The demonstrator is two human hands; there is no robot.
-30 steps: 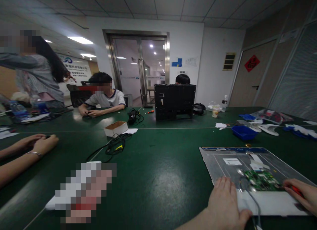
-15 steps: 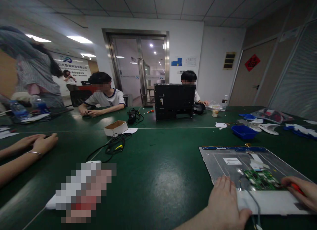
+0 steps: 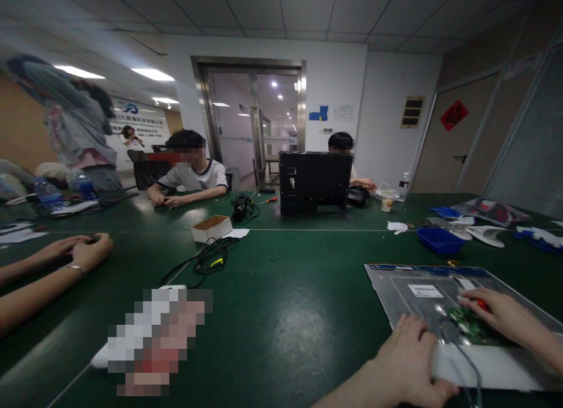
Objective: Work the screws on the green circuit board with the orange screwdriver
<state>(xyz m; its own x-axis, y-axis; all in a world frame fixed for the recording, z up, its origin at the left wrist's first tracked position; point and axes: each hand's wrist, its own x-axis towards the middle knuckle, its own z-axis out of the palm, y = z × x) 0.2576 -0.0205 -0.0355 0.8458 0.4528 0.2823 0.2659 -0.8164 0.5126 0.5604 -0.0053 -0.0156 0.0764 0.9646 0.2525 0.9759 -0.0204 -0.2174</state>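
Green tabletop (image 3: 281,267) in an office, with glass doors (image 3: 255,126) in the background; twelve o'clock lies straight ahead of the wearer. At two o'clock, on the near side, a flat panel (image 3: 387,285) lies on the surface, bearing a circuit board (image 3: 468,326), a white label (image 3: 425,291) at the board's ten o'clock and a grey cable (image 3: 472,367) running from near the board toward the wearer.

Step in hand: judged to be close work at the board or its connection, one hand steadying and the other handling. Such work calls for a still panel and a light, controlled touch, the cable kept free of the fingers.

Grip, left hand (image 3: 407,352): spread rather than closed, palm down at the panel's near left edge, fingers close together and thumb apart; it appears to grasp nothing. Grip, right hand (image 3: 497,308): narrow, the fingers curled around a red-handled tool (image 3: 482,304), the fingertips at the board's far edge. The tool's tip is hidden, so its contact with any part cannot be told.

Surroundings: a blue tray (image 3: 440,240) stands beyond the panel at one o'clock; a black frame (image 3: 314,182) stands upright near twelve; an open box (image 3: 211,229) lies at eleven; a co-worker's hand (image 3: 92,252) rests at ten.
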